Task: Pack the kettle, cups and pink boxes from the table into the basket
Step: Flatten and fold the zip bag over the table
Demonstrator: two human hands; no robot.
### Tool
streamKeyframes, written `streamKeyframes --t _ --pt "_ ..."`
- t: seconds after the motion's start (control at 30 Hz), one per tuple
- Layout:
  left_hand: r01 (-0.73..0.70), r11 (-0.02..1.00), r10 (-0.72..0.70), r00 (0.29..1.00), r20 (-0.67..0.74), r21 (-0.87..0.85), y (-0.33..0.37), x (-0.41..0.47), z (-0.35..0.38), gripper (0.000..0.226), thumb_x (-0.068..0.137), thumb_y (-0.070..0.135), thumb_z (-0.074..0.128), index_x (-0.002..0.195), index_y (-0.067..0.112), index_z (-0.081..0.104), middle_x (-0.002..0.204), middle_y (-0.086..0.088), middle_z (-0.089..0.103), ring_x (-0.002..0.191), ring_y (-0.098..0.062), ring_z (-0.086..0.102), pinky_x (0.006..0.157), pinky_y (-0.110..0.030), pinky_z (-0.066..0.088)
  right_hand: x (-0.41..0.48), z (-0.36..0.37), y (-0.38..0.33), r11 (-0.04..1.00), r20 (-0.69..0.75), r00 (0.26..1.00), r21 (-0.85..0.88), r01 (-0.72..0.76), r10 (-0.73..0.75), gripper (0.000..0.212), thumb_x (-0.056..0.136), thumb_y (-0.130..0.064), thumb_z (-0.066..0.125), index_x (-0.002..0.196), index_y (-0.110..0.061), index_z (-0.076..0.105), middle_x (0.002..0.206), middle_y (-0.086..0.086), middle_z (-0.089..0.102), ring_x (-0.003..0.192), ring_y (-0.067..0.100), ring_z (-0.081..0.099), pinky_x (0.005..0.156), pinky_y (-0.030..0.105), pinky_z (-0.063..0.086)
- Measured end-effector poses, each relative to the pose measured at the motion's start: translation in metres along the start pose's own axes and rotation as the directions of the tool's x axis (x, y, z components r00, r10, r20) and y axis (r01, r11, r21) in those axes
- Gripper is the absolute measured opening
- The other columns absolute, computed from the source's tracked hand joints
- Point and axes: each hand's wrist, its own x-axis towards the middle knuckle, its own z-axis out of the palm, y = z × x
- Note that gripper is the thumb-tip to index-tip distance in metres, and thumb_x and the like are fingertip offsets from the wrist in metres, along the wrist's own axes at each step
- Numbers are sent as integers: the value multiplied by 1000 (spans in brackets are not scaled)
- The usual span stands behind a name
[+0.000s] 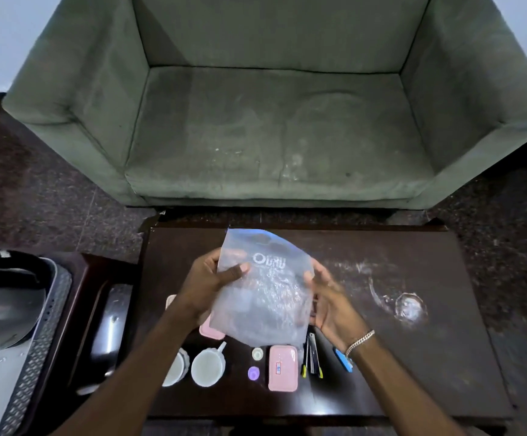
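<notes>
The dark coffee table [413, 357] is the landmark. Off its left edge sits the basket [40, 335], with a kettle [1, 297] already inside. Over the table's middle both hands pinch a translucent plastic bag [262, 291]: left hand [205, 284] on its left edge, right hand [328, 300] on its right. It looks light, limp and slippery. Near the front edge sit two white cups [208, 366], probably fragile, best lifted by their rims, and a rigid pink box [282, 368].
</notes>
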Motion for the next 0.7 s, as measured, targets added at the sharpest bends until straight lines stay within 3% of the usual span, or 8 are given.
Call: streamKeyframes --t 0.1,0.17,0.23,0.33,0.43,0.53,0.6,0.7 --pt "6 999 -7 999 44 33 -2 -1 -8 41 86 -1 77 125 4 68 120 -23 75 101 -33 73 84 -42 63 1 5 0 992 -88 989 -57 111 -115 83 73 -7 82 142 -38 47 107 16 75 98 25 73 75 37 60" --pt "-1 996 -6 997 76 84 3 -2 -12 48 82 -2 83 126 9 67 121 -20 75 105 -30 74 87 -42 63 3 7 -6 976 -82 979 -134 173 -185 85 77 7 74 143 -38 43 95 14 77 90 23 72 76 35 59" --pt "-8 988 -4 997 78 153 8 -2 -15 56 75 2 87 126 10 66 119 -17 76 106 -30 74 89 -44 62 6 9 -14 955 -50 973 -209 209 -224 79 80 15 69 141 -31 47 95 12 77 89 20 71 77 32 59" --pt "-32 954 18 999 48 299 15 -2 -17 61 68 8 86 125 12 65 111 -14 78 104 -34 75 93 -50 61 7 11 -25 927 -23 972 -305 217 -235 61 82 14 70 131 -21 61 107 8 76 89 15 69 73 27 58" --pt "-66 921 47 997 59 384 20 -4 -16 62 68 11 86 125 17 64 110 -12 78 102 -32 76 95 -56 60 8 13 -29 901 -35 968 -374 219 -250 49 79 10 75 118 -19 70 105 8 73 87 16 64 76 28 57" --pt "-111 887 119 993 11 448 20 -5 -15 72 65 15 87 129 29 58 107 -9 78 99 -30 76 93 -55 60 12 15 -30 912 -88 959 -344 225 -270 39 78 8 78 110 -15 75 93 38 61 89 28 49 88 51 50" --pt "-138 880 171 985 -33 454 19 -7 -15 81 64 19 89 129 43 48 102 -4 79 94 -24 77 86 -46 63 13 16 -30 904 -97 949 -344 252 -302 35 78 7 78 106 -14 77 92 53 50 91 29 44 88 60 50" --pt "-209 894 241 970 -31 397 20 -8 -15 82 65 21 87 129 47 43 103 -2 78 92 -23 78 78 -36 64 14 17 -31 895 -75 940 -339 291 -334 35 79 8 76 103 -18 79 85 23 56 85 29 43 74 37 55"
